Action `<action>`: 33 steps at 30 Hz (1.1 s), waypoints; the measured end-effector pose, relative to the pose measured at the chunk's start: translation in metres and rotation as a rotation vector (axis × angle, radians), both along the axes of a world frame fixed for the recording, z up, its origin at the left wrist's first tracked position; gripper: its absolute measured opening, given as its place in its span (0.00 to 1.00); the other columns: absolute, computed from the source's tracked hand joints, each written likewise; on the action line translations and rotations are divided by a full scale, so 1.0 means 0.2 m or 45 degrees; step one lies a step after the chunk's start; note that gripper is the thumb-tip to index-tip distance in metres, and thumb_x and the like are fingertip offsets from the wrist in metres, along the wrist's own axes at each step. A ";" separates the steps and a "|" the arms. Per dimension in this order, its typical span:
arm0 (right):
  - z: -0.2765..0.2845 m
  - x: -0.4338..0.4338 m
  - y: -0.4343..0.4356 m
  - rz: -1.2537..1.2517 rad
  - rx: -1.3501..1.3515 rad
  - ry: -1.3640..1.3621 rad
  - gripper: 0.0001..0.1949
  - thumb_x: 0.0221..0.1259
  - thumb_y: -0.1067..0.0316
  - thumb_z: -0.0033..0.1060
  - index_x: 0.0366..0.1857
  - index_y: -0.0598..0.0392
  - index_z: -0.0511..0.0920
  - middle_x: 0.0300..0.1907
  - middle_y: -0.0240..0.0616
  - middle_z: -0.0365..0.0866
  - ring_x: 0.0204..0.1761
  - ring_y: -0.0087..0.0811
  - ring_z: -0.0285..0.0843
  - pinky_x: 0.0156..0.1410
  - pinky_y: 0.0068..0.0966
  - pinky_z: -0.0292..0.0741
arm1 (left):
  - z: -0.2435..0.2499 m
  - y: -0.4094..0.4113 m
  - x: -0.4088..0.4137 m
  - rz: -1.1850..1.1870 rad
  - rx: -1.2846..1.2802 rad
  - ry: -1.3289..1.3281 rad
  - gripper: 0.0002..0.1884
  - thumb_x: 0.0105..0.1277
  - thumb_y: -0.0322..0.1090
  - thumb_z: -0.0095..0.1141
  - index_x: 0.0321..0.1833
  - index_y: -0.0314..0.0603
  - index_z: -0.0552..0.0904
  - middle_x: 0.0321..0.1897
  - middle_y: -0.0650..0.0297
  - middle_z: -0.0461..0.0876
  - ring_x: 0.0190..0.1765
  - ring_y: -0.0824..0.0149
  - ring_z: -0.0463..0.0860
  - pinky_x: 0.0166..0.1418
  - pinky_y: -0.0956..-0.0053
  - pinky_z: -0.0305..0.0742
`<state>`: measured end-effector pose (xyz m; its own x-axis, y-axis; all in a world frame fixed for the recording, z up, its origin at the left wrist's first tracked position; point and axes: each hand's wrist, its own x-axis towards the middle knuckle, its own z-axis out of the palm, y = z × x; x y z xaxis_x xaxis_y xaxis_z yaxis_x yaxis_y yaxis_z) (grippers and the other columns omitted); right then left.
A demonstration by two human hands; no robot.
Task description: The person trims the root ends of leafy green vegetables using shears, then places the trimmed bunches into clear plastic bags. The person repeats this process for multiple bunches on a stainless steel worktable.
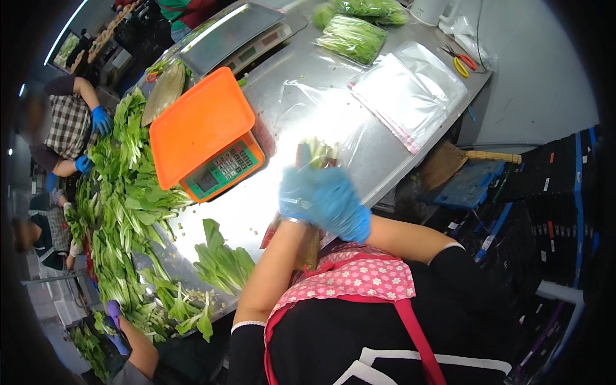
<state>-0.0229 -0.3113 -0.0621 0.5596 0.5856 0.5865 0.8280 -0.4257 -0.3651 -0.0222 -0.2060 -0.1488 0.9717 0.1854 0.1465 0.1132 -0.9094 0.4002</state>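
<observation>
Both my hands wear blue gloves and are blurred, close together over the steel table near its front edge. My left hand points away from me, and my right hand overlaps it. Just beyond them, pale stem ends of a vegetable bunch show; the gloves hide the rest. Clear plastic film lies on the table beyond the stems. Whether my fingers are closed on the bunch or only press on it is hidden. Left of my hands stands an orange weighing scale with its tray bare.
Leafy greens heap along the table's left side; one bunch lies nearer me. Clear bags, bagged greens, scissors and a second scale lie farther back. Co-workers' gloved hands work at left. Black crates stack at right.
</observation>
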 end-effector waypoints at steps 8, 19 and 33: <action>-0.24 -0.18 -0.18 0.116 0.103 0.356 0.23 0.56 0.73 0.58 0.59 0.60 0.72 0.30 0.46 0.75 0.30 0.46 0.74 0.36 0.40 0.72 | 0.21 -0.05 0.20 0.026 -0.070 0.165 0.41 0.61 0.41 0.62 0.76 0.46 0.57 0.32 0.46 0.82 0.33 0.47 0.83 0.35 0.56 0.77; -0.03 -0.01 -0.02 0.361 -0.128 -0.011 0.30 0.55 0.72 0.52 0.68 0.55 0.67 0.28 0.36 0.72 0.30 0.33 0.75 0.38 0.29 0.73 | 0.21 -0.09 0.38 -0.060 0.156 -0.264 0.32 0.65 0.41 0.55 0.73 0.47 0.64 0.36 0.56 0.80 0.23 0.62 0.78 0.26 0.69 0.75; 0.35 0.21 -0.12 0.606 0.306 0.195 0.27 0.58 0.77 0.55 0.65 0.53 0.70 0.40 0.44 0.80 0.40 0.38 0.81 0.46 0.30 0.78 | 0.48 0.06 0.54 -0.341 0.000 0.067 0.17 0.68 0.31 0.53 0.59 0.36 0.74 0.35 0.49 0.83 0.36 0.50 0.83 0.43 0.55 0.78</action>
